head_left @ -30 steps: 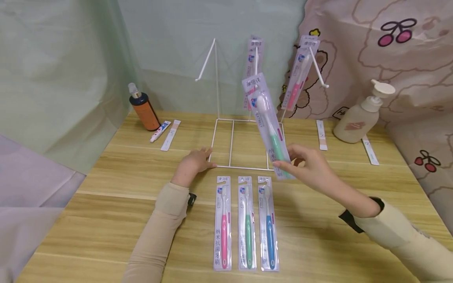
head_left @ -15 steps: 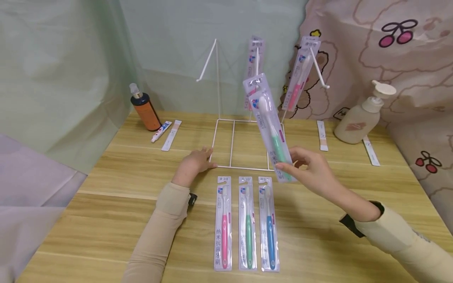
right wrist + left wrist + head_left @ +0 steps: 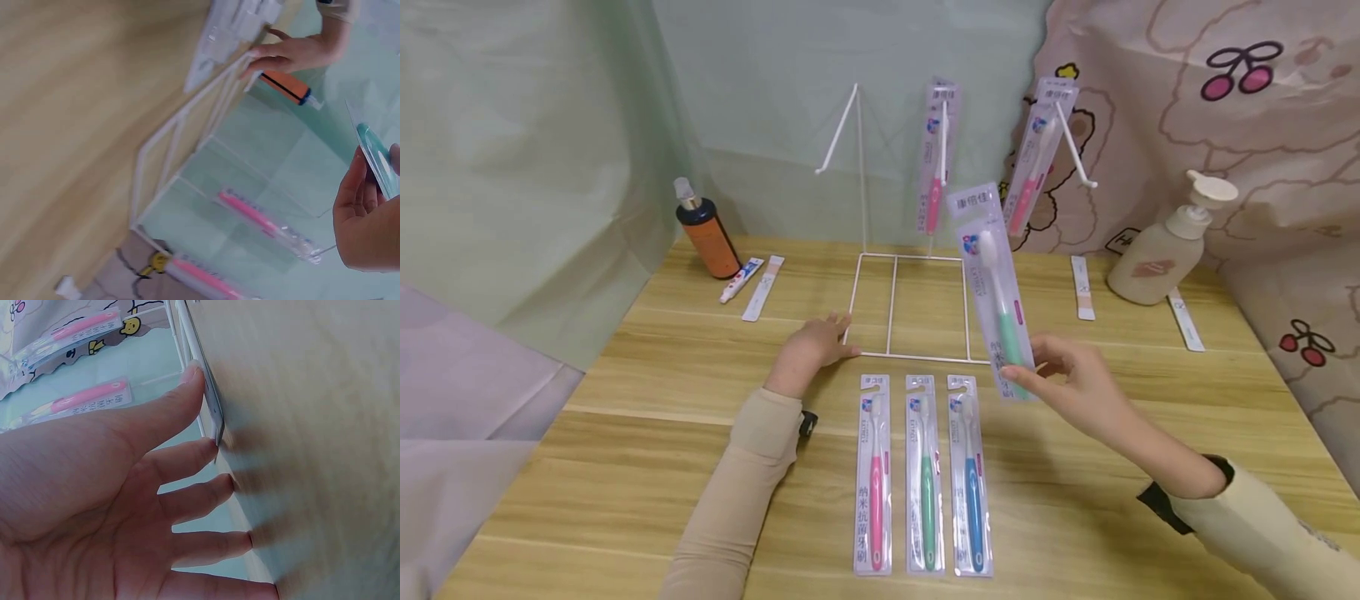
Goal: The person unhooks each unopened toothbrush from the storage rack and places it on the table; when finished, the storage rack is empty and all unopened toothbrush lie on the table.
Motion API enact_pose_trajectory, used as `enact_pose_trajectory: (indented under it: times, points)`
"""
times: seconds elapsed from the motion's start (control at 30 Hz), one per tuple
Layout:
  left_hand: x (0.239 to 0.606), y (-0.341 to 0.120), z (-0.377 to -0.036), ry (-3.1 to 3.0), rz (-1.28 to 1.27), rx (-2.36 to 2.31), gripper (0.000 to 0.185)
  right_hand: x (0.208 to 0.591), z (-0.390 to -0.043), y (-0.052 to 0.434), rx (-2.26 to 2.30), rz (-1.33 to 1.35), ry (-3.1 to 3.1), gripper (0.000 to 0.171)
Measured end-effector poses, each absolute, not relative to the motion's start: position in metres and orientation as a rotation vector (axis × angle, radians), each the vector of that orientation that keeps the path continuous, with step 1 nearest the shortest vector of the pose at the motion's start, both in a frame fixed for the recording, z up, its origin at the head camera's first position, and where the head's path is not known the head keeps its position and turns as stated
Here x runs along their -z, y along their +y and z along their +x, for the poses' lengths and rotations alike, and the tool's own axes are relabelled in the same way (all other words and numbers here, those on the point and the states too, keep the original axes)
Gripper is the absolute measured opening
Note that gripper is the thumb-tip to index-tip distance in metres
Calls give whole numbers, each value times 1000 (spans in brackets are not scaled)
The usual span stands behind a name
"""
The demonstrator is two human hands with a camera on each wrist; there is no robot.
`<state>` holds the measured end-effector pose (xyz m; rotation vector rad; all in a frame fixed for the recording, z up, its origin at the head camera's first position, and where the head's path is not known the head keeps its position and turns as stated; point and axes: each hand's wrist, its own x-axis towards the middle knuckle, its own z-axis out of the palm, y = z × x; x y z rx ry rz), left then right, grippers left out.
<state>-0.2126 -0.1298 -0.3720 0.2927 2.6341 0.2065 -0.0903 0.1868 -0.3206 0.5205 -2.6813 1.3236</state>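
Note:
In the head view my right hand [image 3: 1071,379] pinches the lower end of a packaged green toothbrush [image 3: 996,296], held up and leaning left, in front of a white wire rack [image 3: 925,358]. My left hand [image 3: 812,346] touches the rack's front left corner. Its fingers are spread, tips down at the tabletop, with the thumb on the frame in the left wrist view. Packaged pink toothbrushes hang on the middle hook [image 3: 943,154] and the right hook [image 3: 1075,146]; the left hook [image 3: 837,129] is bare. Packaged pink [image 3: 876,500], green [image 3: 928,500] and blue [image 3: 973,500] toothbrushes lie side by side nearest me.
An orange and black bottle [image 3: 709,237], a toothpaste tube [image 3: 741,280] and a paper strip [image 3: 763,287] are at the back left. Toward the back right stand a pump bottle [image 3: 1157,258] and two more strips, one by it [image 3: 1185,321]. Cloth hangs behind the table.
My right hand has drawn the green toothbrush pack down and to the right, off the middle hook's line of sight, so the hook's tip shows. My left hand has stayed at the rack's corner.

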Motion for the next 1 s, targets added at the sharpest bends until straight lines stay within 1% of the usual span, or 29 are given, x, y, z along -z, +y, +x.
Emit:
enact_pose_trajectory:
  times: [0.47,0.6,0.8,1.0]
  points:
    - [372,-130,-214,2623,287,-191,70,358,-60,227,-1323,208,-3000,32]
    - [373,-130,-215,2623,284,-180,70,367,-52,235,-1333,164,-3072,33]
    - [374,-129,-215,2613,269,-159,71,376,-37,243,-1474,93,-3135,39]
    - [373,-129,-215,2607,251,-201,72,385,-24,245,-1660,107,-3213,43]
